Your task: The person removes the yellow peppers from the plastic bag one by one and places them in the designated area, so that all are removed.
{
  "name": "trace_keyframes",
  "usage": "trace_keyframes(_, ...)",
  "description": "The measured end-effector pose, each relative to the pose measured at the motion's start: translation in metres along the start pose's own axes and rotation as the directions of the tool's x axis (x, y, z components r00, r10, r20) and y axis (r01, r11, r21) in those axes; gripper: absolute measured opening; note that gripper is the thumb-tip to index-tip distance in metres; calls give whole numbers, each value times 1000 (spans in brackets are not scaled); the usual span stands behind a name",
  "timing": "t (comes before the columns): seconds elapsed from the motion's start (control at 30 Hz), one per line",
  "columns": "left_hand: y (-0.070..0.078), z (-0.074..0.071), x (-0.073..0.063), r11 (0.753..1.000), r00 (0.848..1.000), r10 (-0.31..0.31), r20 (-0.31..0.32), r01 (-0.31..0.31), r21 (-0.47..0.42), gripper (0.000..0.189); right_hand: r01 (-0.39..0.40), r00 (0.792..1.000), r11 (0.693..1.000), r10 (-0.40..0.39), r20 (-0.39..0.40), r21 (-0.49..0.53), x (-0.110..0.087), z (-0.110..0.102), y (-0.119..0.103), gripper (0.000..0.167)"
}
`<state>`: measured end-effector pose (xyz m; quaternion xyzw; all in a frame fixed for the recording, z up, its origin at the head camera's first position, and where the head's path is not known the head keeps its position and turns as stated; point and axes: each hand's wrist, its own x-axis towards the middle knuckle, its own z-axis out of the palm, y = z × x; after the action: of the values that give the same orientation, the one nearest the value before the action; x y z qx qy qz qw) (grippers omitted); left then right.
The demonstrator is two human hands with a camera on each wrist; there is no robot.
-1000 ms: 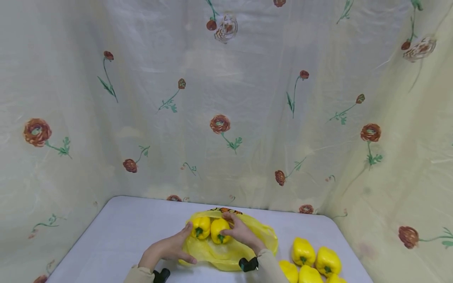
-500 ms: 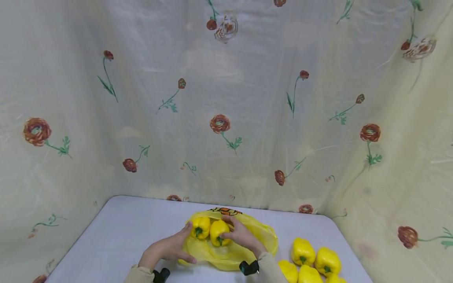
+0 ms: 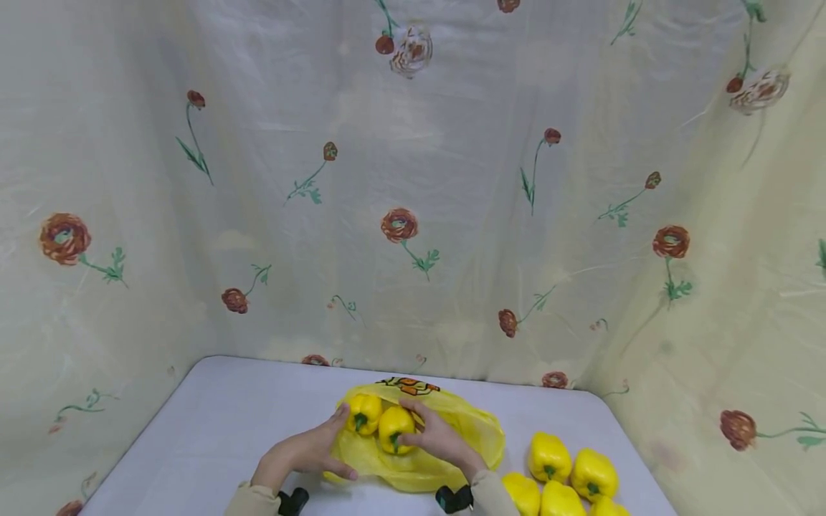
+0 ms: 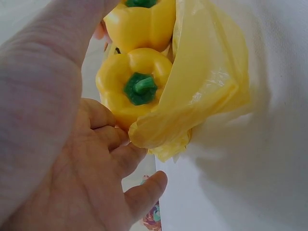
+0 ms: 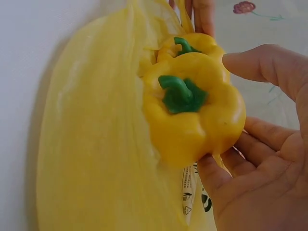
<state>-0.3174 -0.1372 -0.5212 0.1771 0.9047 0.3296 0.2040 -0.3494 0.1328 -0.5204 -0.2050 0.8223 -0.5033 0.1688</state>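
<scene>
Two yellow bell peppers with green stems lie in the open mouth of a yellow plastic bag. My right hand grips the right bell pepper; in the right wrist view its thumb is at one side and its fingers are under that bell pepper. Beside the left bell pepper, my left hand is spread at the bag's left edge. Close up in the left wrist view, its fingertips touch the bag's folded edge, just below the nearer bell pepper.
Several more yellow bell peppers sit close together on the white table, at the front right. Behind the table and along both sides hangs a pale curtain with printed flowers.
The right bell pepper has shifted slightly left and toward me with my right hand, and its stem has tipped lower. My left hand has stayed in place.
</scene>
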Motion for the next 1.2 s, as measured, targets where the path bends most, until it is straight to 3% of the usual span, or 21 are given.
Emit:
trace_keyframes(0.57, 0, 0, -1, 1000, 1000, 6, 5, -6, 0, 121, -49, 998, 998, 50, -41, 32, 1, 5, 1, 68)
trace_keyframes(0.8, 0, 1, 0, 999, 999, 32, -4, -32, 14, 121, -36, 998, 998, 39, -53, 46, 4, 8, 4, 65)
trace_keyframes(1.2, -2, 2, 1, 1000, 1000, 21, 4, -21, -20, 122, 6, 999, 999, -4, -42, 42, 2, 11, 6, 72)
